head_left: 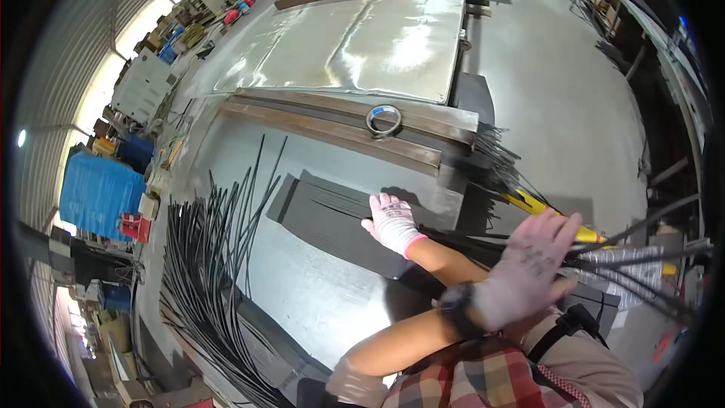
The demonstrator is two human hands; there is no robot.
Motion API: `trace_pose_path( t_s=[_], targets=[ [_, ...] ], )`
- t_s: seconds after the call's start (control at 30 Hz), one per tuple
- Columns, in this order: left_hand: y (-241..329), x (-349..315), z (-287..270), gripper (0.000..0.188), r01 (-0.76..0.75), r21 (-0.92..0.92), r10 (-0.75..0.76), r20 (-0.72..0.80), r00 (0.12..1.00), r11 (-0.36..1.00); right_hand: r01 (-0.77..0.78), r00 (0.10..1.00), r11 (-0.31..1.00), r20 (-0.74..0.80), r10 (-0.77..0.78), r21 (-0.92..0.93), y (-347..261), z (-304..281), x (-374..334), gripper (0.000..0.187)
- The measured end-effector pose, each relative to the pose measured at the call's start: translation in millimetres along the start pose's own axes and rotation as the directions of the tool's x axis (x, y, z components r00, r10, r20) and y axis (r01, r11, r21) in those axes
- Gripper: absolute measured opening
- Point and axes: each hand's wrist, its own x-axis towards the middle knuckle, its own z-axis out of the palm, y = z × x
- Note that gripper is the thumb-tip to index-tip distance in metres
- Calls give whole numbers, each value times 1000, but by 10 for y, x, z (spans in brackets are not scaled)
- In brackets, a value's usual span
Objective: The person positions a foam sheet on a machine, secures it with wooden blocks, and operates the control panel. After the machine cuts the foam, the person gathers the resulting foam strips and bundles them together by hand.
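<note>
My arms are crossed, both hands in pale pink work gloves. My left hand (529, 268), with a dark watch on its wrist, reaches across to the right. It is blurred, with fingers extended and thumb apart, over a bundle of black rods (642, 276) that fans out to the right. My right hand (394, 225) lies with fingers stretched out on a dark grey flat piece (317, 219). A few thin black rods (340, 204) lie there, running toward that hand. What lies beneath its palm is hidden.
Many black rods (200, 257) are heaped at the left of the grey metal table (317, 291). Brown metal bars (325, 130) cross behind, with a tape roll (384, 120) on them. A yellow tool (532, 204) lies at the right. Shiny metal sheets (362, 41) lie beyond.
</note>
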Motion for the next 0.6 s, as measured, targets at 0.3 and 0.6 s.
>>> trace_pose_path(
  t_s=[0.3, 0.6],
  targets=[
    [-2681, -2439, -2087, 40, 618, 739, -188, -589, 786, 268, 81, 997, 991, 1, -82, -105, -218, 96, 63, 34],
    [-2931, -2527, -1940, 47, 610, 739, -317, -528, 788, 286, -67, 914, 998, 401, 69, -20, -400, -116, 561, 43]
  ],
)
